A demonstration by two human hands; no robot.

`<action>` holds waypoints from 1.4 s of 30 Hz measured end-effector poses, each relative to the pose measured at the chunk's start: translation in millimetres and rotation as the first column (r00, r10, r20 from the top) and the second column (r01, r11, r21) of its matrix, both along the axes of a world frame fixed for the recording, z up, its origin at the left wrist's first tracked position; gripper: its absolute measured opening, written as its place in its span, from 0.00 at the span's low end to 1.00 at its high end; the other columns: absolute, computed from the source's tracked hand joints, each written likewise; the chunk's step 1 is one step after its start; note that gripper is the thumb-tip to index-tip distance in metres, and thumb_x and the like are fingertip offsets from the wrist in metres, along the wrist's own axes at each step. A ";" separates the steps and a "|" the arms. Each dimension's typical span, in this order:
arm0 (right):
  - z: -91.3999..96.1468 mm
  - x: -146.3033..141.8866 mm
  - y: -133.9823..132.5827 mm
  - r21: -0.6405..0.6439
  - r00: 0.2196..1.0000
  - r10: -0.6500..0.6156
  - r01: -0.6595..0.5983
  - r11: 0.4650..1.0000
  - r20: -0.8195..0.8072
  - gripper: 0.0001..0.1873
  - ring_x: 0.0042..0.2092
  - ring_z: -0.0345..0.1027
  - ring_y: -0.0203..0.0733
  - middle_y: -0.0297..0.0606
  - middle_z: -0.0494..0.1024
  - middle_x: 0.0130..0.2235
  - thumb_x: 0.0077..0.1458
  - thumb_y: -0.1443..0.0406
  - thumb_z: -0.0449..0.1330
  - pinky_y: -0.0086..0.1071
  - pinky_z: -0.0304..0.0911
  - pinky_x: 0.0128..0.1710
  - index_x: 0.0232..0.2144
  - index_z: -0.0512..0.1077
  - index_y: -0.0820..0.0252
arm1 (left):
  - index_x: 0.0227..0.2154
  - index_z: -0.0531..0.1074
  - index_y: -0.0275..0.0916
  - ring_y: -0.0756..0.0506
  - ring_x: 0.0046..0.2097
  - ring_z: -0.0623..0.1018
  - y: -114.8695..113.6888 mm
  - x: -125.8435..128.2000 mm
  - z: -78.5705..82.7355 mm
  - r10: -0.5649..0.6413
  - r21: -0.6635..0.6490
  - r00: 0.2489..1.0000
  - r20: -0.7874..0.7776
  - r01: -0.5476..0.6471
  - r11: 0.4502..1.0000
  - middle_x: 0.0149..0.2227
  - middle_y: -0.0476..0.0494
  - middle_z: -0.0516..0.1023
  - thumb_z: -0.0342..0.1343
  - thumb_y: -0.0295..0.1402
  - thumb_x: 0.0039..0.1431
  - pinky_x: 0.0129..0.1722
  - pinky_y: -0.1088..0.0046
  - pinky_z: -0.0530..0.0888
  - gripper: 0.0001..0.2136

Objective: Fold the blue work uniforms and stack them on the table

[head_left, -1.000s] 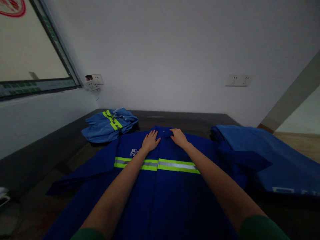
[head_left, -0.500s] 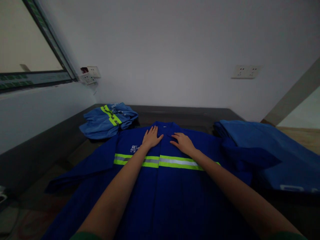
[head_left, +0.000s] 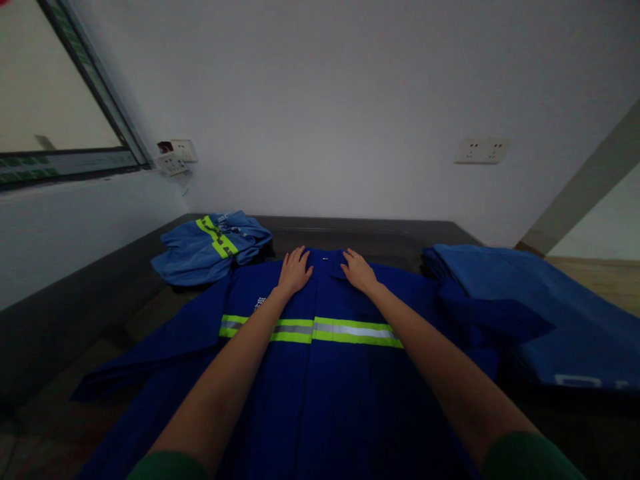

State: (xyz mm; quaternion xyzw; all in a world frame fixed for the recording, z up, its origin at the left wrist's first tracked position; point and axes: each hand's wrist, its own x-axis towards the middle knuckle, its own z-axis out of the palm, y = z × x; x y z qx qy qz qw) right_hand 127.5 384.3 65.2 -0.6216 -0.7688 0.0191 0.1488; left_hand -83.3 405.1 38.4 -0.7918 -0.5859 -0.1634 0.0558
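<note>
A dark blue work jacket (head_left: 335, 387) with a yellow-green and silver reflective band lies front side up, its collar toward the wall and its sleeves out to the sides. My left hand (head_left: 296, 270) rests flat on the jacket at the left side of the collar, fingers stretched out. On the collar's right side lies my right hand (head_left: 358, 270), fingers extended and slightly bent over the cloth. Between the two hands a small white label shows inside the neck. My left forearm partly covers the white lettering on the chest.
A crumpled lighter blue garment (head_left: 213, 250) with yellow-green bands lies at the back left. Folded blue cloth (head_left: 540, 300) with white marks is on the right, touching the jacket's sleeve. A dark raised edge (head_left: 350, 227) runs along the wall, which has sockets (head_left: 483, 151).
Both hands have slid up the jacket to the collar and spread slightly apart. The jacket itself lies much as before; the view has shifted a little.
</note>
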 end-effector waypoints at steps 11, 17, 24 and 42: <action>-28.7 2.5 10.8 -0.174 0.998 0.038 -0.028 0.984 0.051 0.31 0.69 0.33 0.47 0.44 0.44 0.68 0.65 0.54 0.40 0.52 0.35 0.64 0.65 0.49 0.62 | 0.63 0.54 0.36 0.41 0.67 0.54 19.8 5.8 2.4 0.066 -0.257 0.997 -0.044 -0.075 0.964 0.67 0.41 0.53 0.40 0.44 0.62 0.64 0.56 0.53 0.29; -11.5 -2.8 16.4 -0.125 0.998 -0.017 0.024 0.992 0.052 0.25 0.62 0.53 0.50 0.45 0.62 0.63 0.65 0.55 0.44 0.48 0.52 0.58 0.57 0.65 0.60 | 0.61 0.60 0.41 0.40 0.64 0.58 19.4 2.4 -1.3 0.075 -0.140 0.997 -0.008 -0.076 0.987 0.64 0.44 0.60 0.40 0.45 0.62 0.61 0.56 0.57 0.26; -16.9 -4.9 13.8 0.087 0.997 -0.062 0.058 0.995 0.044 0.23 0.54 0.61 0.49 0.46 0.73 0.53 0.66 0.60 0.41 0.41 0.56 0.51 0.49 0.72 0.61 | 0.62 0.57 0.44 0.41 0.65 0.57 20.3 3.8 -1.3 0.062 -0.173 0.998 -0.024 -0.066 0.983 0.66 0.48 0.55 0.38 0.41 0.64 0.61 0.54 0.56 0.25; -3.7 -68.8 65.5 -0.055 0.943 0.207 -0.200 0.978 0.260 0.25 0.57 0.54 0.54 0.47 0.61 0.60 0.63 0.67 0.41 0.46 0.58 0.49 0.59 0.63 0.48 | 0.56 0.64 0.29 0.42 0.60 0.66 30.3 -0.1 -10.8 0.041 0.011 0.982 0.186 -0.044 0.999 0.59 0.33 0.67 0.46 0.28 0.62 0.63 0.61 0.58 0.20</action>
